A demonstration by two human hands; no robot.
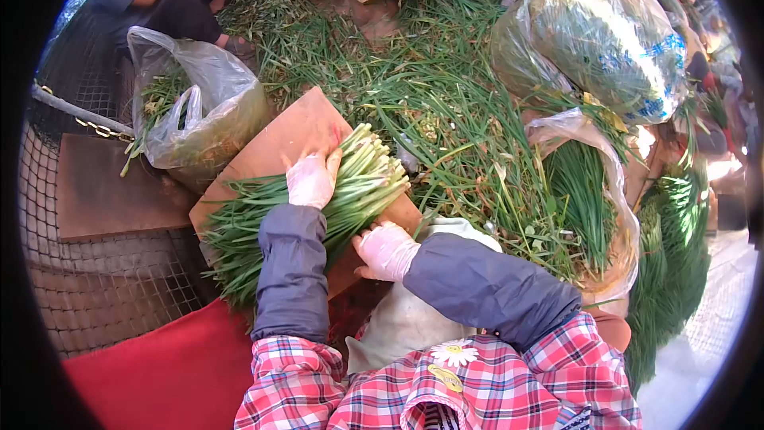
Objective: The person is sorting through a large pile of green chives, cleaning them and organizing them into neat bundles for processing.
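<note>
Your left hand [311, 179] lies spread on the green stalks [350, 193]. Your right hand [387, 250] is against their near side; I can't tell if it grips.

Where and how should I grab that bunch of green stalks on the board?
Probably just behind the pale ends of the bunch, gripping from both long sides: it looks closely gathered there, while the leafy end fans out loosely to the left.

Nothing readable, blue print [654, 105] on bag [577, 36] illegible
</note>
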